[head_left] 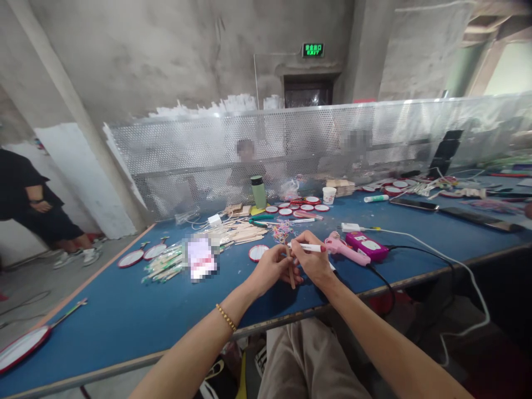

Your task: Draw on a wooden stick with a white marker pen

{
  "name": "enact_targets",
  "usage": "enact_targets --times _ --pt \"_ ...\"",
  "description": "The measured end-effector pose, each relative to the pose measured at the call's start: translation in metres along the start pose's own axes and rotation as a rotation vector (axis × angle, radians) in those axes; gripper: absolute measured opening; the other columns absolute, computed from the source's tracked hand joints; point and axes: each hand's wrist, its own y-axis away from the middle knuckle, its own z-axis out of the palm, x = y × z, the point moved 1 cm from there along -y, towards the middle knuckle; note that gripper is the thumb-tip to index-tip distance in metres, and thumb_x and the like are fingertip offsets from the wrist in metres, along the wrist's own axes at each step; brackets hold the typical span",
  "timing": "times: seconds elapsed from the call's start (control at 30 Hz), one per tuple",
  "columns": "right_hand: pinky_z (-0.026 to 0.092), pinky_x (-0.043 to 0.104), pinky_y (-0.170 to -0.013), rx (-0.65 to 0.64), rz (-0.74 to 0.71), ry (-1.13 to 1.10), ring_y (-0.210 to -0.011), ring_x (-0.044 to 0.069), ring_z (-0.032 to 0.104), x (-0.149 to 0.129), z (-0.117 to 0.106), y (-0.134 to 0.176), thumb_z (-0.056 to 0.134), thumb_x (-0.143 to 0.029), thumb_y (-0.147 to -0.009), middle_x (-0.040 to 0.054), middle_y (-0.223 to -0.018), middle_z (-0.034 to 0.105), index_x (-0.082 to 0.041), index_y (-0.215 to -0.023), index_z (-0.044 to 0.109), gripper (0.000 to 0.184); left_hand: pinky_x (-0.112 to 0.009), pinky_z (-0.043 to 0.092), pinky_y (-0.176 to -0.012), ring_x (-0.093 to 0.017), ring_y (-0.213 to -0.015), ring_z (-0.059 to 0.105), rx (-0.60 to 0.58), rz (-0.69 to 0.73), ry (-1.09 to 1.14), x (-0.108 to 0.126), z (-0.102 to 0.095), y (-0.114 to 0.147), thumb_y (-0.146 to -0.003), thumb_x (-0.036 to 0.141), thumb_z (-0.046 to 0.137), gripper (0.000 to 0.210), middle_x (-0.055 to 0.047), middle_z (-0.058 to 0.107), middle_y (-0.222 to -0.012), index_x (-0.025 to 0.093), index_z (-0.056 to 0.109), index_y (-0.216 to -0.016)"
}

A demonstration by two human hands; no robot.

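Near the table's front edge, my left hand (pixel 272 267) is closed around a flat wooden stick (pixel 291 269), which it holds roughly upright. My right hand (pixel 315 260) grips a white marker (pixel 306 247) with a red end, its other end close to the top of the stick. Just behind my hands lies a small heap of colourful rubber bands or strings (pixel 283 229). A white round disc with a red rim (pixel 258 253) rests left of my left hand. To the right of my right hand is a pink glue gun (pixel 349 250).
A purple box (pixel 366 245) with cables sits on the right. Wooden sticks (pixel 245 231), green-handled pliers (pixel 261 219), a green bottle (pixel 258 193) and a paper cup (pixel 328 195) stand or lie farther back. A perforated metal screen (pixel 199 160) borders the table; a person (pixel 37 205) stands left.
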Motion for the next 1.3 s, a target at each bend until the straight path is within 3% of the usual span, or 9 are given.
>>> enact_targets --times 0.3,1.3 --pt "0.042 0.021 -0.037 0.019 0.016 -0.003 -0.038 0.011 0.053 0.0006 -0.0005 0.0005 0.06 -0.049 -0.079 -0.0026 -0.054 0.059 -0.021 -0.067 0.051 0.032 -0.033 0.056 -0.053 -0.021 -0.055 0.069 -0.003 0.004 0.01 -0.0016 -0.0004 -0.0002 -0.075 0.039 0.065 0.03 0.001 0.064 -0.062 0.02 0.045 -0.088" --pt "0.043 0.019 -0.036 0.034 0.047 -0.06 -0.036 0.009 0.052 -0.0011 -0.0016 0.0003 0.059 -0.04 -0.08 -0.0037 -0.053 0.059 -0.02 -0.067 0.051 0.025 -0.032 0.056 -0.054 -0.02 -0.056 0.069 -0.014 -0.015 0.036 0.0021 0.0001 0.0021 -0.072 0.044 0.069 0.039 0.001 0.066 -0.062 0.019 0.046 -0.092"
